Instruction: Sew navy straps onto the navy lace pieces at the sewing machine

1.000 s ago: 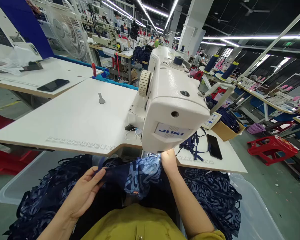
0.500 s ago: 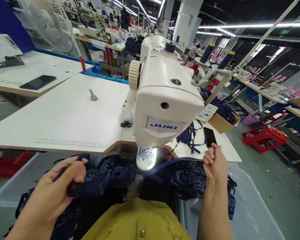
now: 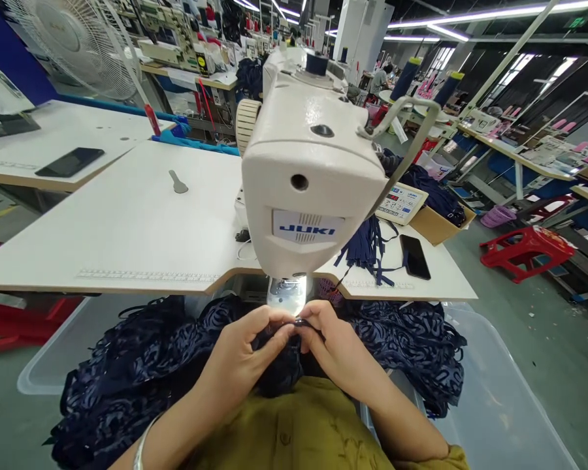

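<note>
My left hand (image 3: pixel 255 339) and my right hand (image 3: pixel 330 343) meet just in front of the sewing machine's (image 3: pixel 308 170) lit needle area. Both are closed in a pinch on a short stretch of navy strap (image 3: pixel 301 322), their fingertips nearly touching. Most of the strap is hidden by my fingers. The clear guard (image 3: pixel 287 297) at the needle sits right behind the fingertips. Dark navy patterned garments (image 3: pixel 142 352) hang below on the left, and more patterned fabric (image 3: pixel 402 346) lies on the right.
Navy strap pieces (image 3: pixel 365 245) and a phone (image 3: pixel 415 256) lie right of the machine, near a control panel (image 3: pixel 402 202) and a cardboard box (image 3: pixel 436 224). A flat metal piece (image 3: pixel 178 182) rests on the white table (image 3: pixel 127 222). Clear plastic bins (image 3: pixel 500 391) stand below; a red stool (image 3: pixel 526 253) is farther right.
My hands were wide apart, with a dark strap stretched from my right hand toward the needle and navy fabric in my left. Now they have come together at the needle, pinching the strap.
</note>
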{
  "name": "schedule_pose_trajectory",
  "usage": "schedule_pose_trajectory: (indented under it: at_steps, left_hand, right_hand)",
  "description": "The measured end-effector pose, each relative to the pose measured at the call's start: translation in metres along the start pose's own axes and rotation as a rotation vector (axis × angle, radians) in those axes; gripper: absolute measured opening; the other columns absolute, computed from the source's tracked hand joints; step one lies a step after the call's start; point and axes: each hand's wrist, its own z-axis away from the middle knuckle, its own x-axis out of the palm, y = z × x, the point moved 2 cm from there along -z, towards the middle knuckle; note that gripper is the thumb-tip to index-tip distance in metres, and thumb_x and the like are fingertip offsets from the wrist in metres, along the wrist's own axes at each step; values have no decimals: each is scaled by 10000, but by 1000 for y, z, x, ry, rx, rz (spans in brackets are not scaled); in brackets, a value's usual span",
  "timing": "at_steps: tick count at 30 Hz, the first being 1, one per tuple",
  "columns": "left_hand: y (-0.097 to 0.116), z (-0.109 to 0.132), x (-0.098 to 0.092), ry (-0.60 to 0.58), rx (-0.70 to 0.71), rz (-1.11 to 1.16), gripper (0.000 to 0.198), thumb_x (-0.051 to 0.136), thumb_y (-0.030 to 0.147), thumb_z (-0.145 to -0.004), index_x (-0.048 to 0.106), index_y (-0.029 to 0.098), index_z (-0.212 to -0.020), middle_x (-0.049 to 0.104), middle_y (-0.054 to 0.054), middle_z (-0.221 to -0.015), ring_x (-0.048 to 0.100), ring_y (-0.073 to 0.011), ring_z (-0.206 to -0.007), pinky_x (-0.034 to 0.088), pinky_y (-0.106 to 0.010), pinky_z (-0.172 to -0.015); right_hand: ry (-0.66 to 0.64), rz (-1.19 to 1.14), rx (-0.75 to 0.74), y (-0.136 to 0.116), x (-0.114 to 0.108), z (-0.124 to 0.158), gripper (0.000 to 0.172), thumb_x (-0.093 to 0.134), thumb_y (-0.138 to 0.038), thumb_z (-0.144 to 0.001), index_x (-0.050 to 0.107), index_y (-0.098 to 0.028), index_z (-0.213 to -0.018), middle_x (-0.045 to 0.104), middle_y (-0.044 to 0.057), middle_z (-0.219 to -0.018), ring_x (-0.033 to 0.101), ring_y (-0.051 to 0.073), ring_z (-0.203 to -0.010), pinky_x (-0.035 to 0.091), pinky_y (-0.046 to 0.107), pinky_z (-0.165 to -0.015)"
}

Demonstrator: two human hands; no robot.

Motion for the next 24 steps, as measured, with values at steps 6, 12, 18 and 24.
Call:
schedule_pose_trajectory:
  at_steps: [6,12,18,24]
  left_hand:
    - [-5,3,4,144,80,-258,158,496,353,-895,595,232,-871,657,39,-788,610,-102,-686,455,-182,-614]
    - [-14,8,9,120,236,-323,131,448,279,-937,549,248,-1015,651,33,-861,632,-95,-737,463,-167,-644]
    - [-15,11,5,51,391,-329,237,404,171,-946,529,267,-1123,611,10,-903,625,-90,-805,473,-154,-690]
    - [-9,10,9,-17,348,-308,190,391,169,-943,525,239,-1057,595,18,-855,599,-83,-726,464,-163,-650]
  right_hand:
    - [80,-7,-23,1,4,-1,66,462,-263,-955,512,-229,-982,631,-29,-786,619,103,-724,443,190,-668]
    - [-14,-188,-31,2,10,2,172,442,-329,-970,541,-215,-888,657,-35,-736,557,66,-589,418,167,-585]
    - [-116,-458,129,12,13,-1,201,425,-393,-961,450,-230,-1077,688,-35,-699,550,71,-443,361,156,-399]
    - [-10,-162,81,8,9,-5,118,459,-304,-929,542,-220,-934,690,-27,-675,653,108,-606,462,183,-543]
